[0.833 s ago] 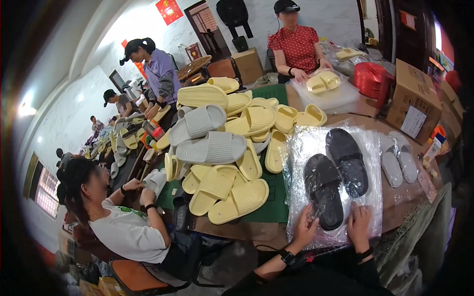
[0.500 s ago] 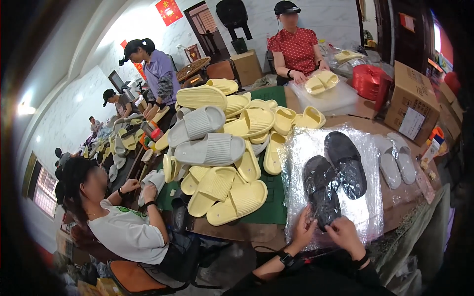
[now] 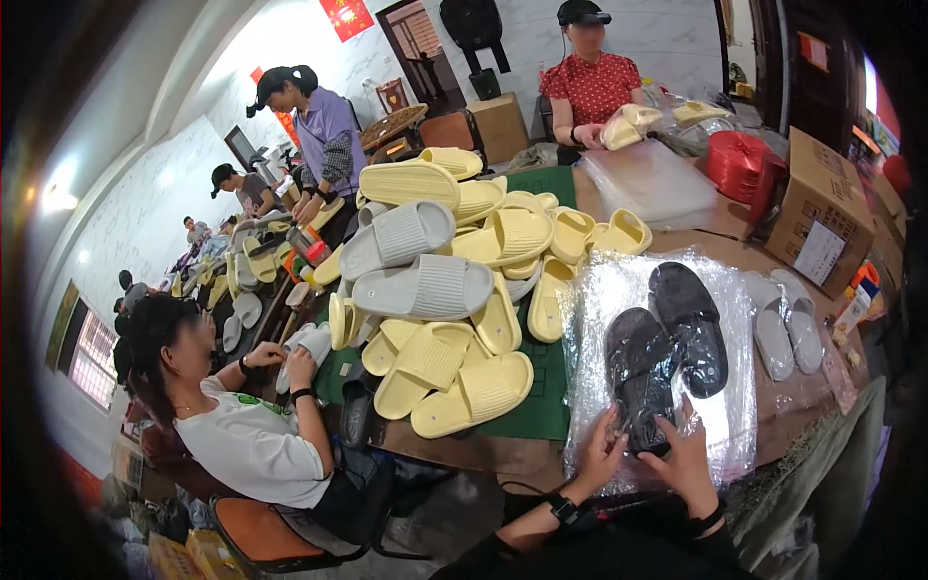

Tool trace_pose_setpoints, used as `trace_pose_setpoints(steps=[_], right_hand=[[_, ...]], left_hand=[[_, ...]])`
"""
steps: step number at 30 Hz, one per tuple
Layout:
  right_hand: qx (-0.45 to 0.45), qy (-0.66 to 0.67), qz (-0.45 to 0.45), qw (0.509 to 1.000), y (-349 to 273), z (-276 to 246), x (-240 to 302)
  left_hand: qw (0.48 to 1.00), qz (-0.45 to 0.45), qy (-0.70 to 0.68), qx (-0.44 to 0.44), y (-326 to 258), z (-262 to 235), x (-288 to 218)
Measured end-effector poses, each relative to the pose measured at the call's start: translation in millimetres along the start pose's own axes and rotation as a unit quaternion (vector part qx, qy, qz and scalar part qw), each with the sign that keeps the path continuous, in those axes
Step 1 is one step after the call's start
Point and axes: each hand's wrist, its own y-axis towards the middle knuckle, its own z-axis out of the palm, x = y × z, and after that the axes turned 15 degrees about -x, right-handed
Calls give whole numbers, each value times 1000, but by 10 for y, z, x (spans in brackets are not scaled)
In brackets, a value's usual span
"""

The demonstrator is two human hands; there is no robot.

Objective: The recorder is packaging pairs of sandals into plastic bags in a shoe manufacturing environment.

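A pair of black slippers lies on a stack of clear plastic bags at the table's front right. The nearer slipper has clear film over it; the farther slipper lies beside it, with shiny film around its lower part. My left hand is at the lower left of the nearer slipper, fingers and thumb closed on the edge of the plastic. My right hand is at that slipper's heel end, fingers spread and thumb apart, touching the film.
Yellow slippers and grey slippers are heaped on a green mat to the left. A grey pair lies at right, near a cardboard box and red twine roll. Co-workers sit at left and across.
My right hand has opened its fingers and spread them beside the slipper's heel. My left hand stays at the plastic. The person across has lifted the yellow slippers off the plastic sheets.
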Motion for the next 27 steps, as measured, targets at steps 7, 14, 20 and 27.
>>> trace_pose_setpoints(steps=[7,14,20,27], right_hand=[[147,27,-21,989,122,-84,-157],[56,11,69,996,26,138,-30],[29,-3,99,995,-68,263,-35],[-44,10,-40,998,-202,403,60]], left_hand=[[1000,-13,6,0,14,8,-83],[999,-26,8,-20,9,11,-50],[999,19,11,-27,12,7,-106],[1000,-11,16,-16,21,22,-157]])
